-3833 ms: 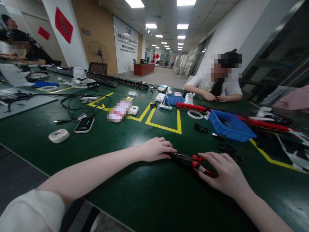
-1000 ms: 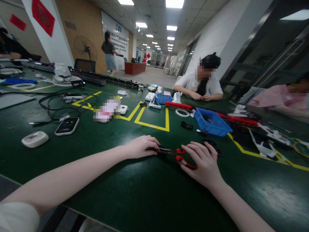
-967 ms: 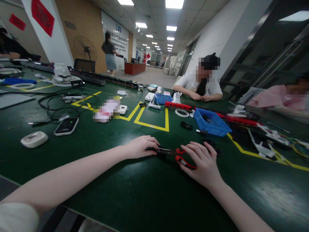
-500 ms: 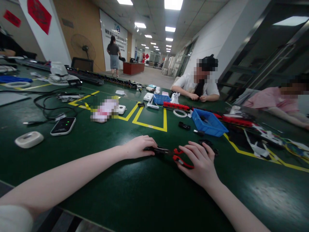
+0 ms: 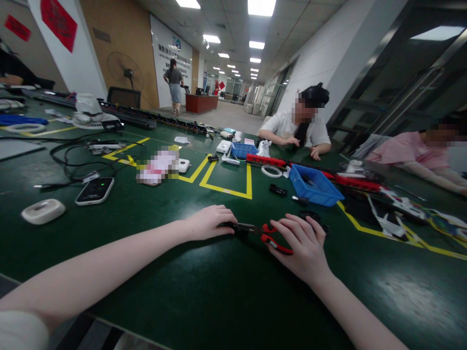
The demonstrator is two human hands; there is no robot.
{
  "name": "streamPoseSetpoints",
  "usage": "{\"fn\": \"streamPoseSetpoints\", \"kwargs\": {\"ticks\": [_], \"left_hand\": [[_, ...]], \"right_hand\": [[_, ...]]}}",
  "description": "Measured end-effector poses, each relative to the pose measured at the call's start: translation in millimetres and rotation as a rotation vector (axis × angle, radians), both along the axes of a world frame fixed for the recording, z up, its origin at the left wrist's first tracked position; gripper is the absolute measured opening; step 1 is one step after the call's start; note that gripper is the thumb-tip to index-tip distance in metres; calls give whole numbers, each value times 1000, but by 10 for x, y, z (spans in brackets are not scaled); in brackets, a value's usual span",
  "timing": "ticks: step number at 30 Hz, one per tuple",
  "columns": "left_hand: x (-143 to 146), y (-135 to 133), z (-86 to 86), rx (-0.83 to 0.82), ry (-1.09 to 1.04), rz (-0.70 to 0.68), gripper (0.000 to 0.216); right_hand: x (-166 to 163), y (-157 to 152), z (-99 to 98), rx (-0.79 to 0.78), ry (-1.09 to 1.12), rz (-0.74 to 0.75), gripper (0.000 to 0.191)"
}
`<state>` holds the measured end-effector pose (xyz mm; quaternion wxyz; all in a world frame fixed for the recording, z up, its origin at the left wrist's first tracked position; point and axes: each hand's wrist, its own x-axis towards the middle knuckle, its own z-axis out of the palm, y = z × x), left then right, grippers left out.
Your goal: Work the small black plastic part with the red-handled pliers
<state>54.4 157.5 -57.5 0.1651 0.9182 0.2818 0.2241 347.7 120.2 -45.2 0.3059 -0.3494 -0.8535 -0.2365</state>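
Note:
My right hand [image 5: 304,243] is closed around the red handles of a pair of pliers [image 5: 269,232], whose dark jaws point left. Between the fingers of my left hand [image 5: 213,222] is a small black part [image 5: 228,224], mostly covered by the fingers. The jaw tips meet this part, but whether they grip it I cannot tell. Both hands are low over the green table [image 5: 204,282]. Just beyond my right hand lie some black pieces [image 5: 314,217], partly hidden by its fingers.
A blue bin [image 5: 315,187] with dark contents stands beyond my right hand, near a black piece [image 5: 278,189] and a white ring [image 5: 272,171]. To the left lie a phone-like device [image 5: 95,190], a white rounded object [image 5: 44,211] and cables [image 5: 65,155]. Across the table sits a co-worker [image 5: 297,129].
My hands and the pliers hold nearly the same position. The co-worker opposite has moved their hands apart, and a person in the background has walked a little to the right.

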Motion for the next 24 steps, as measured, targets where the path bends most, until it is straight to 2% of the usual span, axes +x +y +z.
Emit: {"fn": "streamPoseSetpoints", "kwargs": {"ticks": [9,17,24], "left_hand": [[6,2,-9,39,24,-10,20],[4,-5,-20,6,-69,-34,19],[1,-19,-28,51,-81,-48,22]], "right_hand": [[-20,-4,-13,16,-10,19,41],[17,12,-15,-15,8,12,45],[5,-3,-19,-13,-3,41,43]]}}
